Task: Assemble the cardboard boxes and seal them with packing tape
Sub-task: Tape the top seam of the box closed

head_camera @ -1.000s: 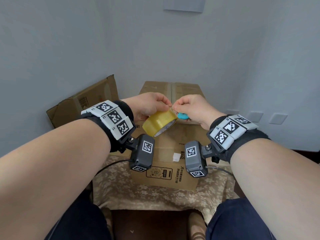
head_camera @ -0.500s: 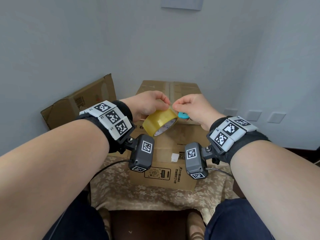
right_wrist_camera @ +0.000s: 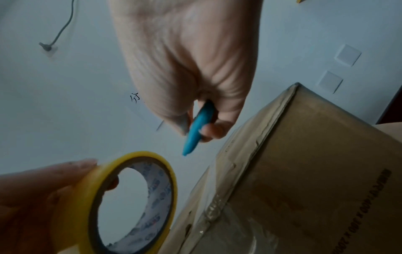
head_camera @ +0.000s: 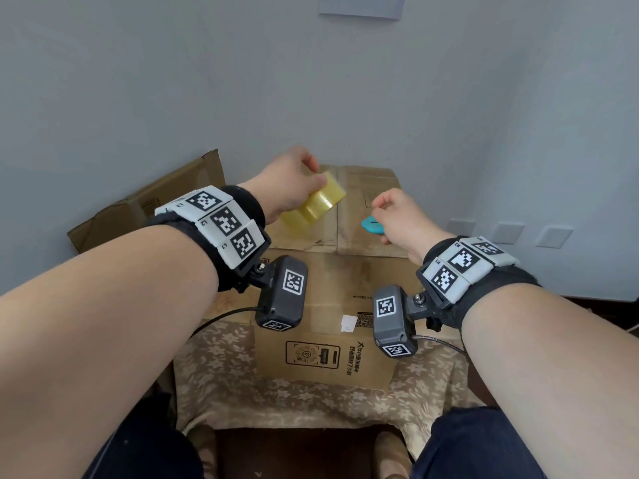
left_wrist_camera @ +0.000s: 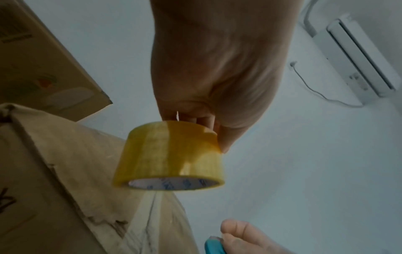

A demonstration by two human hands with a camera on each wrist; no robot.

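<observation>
A closed cardboard box (head_camera: 332,271) stands on the cloth-covered table, its top seam and front face covered with clear tape. My left hand (head_camera: 294,188) grips a yellow roll of packing tape (head_camera: 313,203) above the box top's left half; the roll (left_wrist_camera: 169,158) shows its white core in the left wrist view. My right hand (head_camera: 397,216) holds a small blue cutter (head_camera: 372,225) over the right half of the top, its fingers curled round the cutter (right_wrist_camera: 197,128). The two hands are apart.
A second, flattened cardboard box (head_camera: 152,205) leans against the wall at the back left. The floral tablecloth (head_camera: 224,382) hangs over the table's front edge. The grey wall stands close behind the box, with white wall sockets (head_camera: 505,233) at the right.
The hands were pinched together at the roll over the box's front edge. They have moved apart: the left carried the roll up and back, the right drew away to the right with the cutter.
</observation>
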